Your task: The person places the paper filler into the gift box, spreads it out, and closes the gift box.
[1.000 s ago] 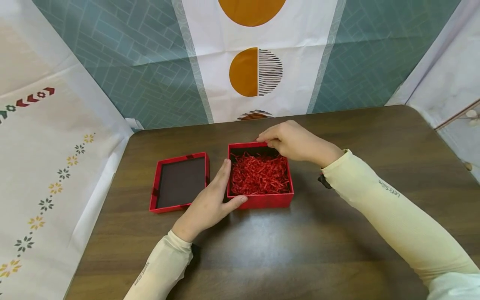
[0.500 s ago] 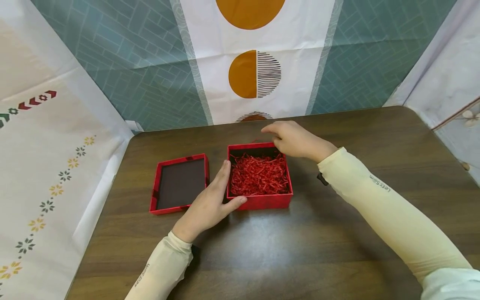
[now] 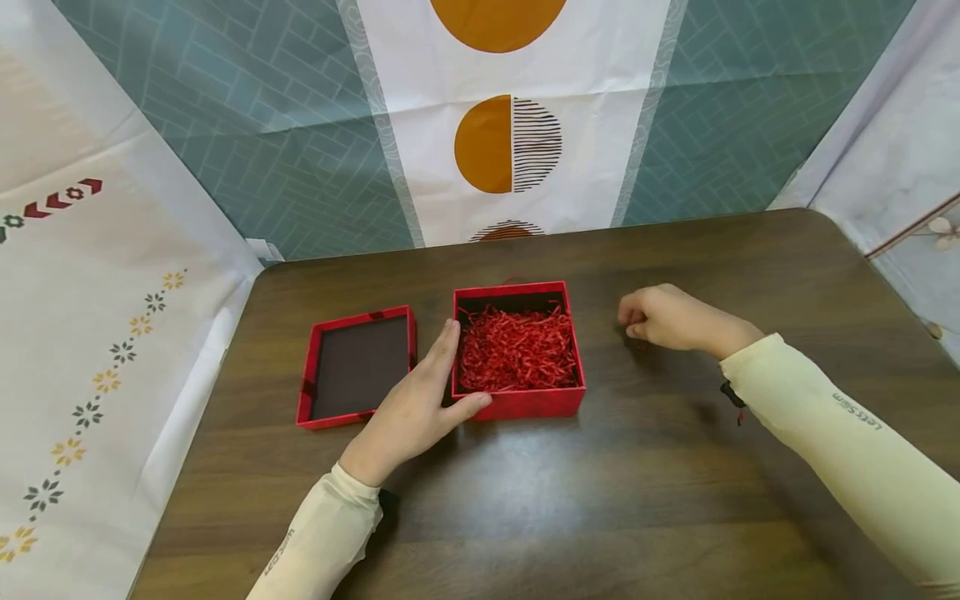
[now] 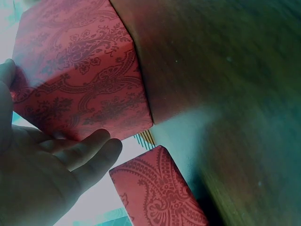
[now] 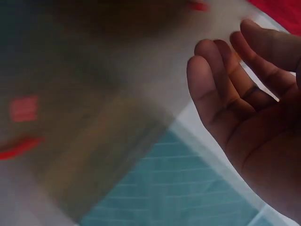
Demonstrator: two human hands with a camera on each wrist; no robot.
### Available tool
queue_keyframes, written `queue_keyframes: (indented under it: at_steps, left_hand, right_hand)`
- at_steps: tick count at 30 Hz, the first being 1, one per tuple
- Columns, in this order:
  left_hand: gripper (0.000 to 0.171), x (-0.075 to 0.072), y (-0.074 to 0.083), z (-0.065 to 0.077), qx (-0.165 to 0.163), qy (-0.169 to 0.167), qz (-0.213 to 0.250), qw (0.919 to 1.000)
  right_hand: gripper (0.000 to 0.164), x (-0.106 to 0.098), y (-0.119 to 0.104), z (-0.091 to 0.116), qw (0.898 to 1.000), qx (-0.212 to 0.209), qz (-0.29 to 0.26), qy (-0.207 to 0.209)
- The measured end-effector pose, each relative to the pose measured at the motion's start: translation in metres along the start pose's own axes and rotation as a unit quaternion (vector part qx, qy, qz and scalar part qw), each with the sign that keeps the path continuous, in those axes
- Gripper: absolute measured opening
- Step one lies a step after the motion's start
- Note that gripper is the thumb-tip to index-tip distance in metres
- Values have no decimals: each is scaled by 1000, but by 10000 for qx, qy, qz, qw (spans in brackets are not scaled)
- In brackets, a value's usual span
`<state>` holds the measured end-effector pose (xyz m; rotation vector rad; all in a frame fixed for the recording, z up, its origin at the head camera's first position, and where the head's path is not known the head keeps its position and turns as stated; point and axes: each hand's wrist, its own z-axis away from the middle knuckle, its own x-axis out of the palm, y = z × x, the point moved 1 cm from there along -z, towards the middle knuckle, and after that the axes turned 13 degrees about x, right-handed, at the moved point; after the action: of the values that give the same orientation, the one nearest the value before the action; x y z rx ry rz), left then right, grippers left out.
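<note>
A square red box point(image 3: 532, 405), full of crinkled red paper shred point(image 3: 517, 350), stands on the table. My left hand point(image 3: 411, 412) rests against its left side with straight fingers, the thumb at the front corner. In the left wrist view the box's patterned wall point(image 4: 80, 70) lies against those fingers. To the right of the box, my right hand point(image 3: 671, 318) hovers low over the table, fingers loosely bent. The right wrist view shows its thumb and fingertips apart, with nothing seen between them. Small red scraps point(image 5: 23, 108) lie near it, blurred.
Left of the box lies the upturned red lid point(image 3: 363, 367), its dark inside showing. A thin red strand point(image 3: 510, 280) lies just behind the box. The brown wooden table point(image 3: 570, 500) ends at a wall hung with patterned cloth point(image 3: 420, 167).
My right hand has moved from the box's back right corner out to the right and lower over the table. The left hand stays against the box.
</note>
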<state>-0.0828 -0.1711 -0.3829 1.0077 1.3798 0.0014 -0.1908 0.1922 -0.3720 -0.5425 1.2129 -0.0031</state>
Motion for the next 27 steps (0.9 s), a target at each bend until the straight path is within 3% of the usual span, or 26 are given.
queue_keyframes:
  at_steps: [5, 12, 16, 22, 27]
  left_hand:
    - [101, -1, 0, 0, 44, 44, 12, 10000]
    - [101, -1, 0, 0, 75, 62, 3, 10000]
    - [100, 0, 0, 0, 73, 52, -16, 10000]
    - [99, 1, 1, -1, 88, 12, 1, 10000]
    - [99, 1, 1, -1, 68, 12, 6, 10000]
  right_hand:
    - [12, 14, 17, 17, 9995, -205, 167, 173]
    - [22, 23, 15, 27, 9943, -519, 630, 688]
    - [21, 21, 20, 32, 9933, -501, 724, 744]
    - [16, 5, 54, 51, 9940, -153, 426, 998]
    - [20, 0, 85, 71, 9919, -140, 538, 1145]
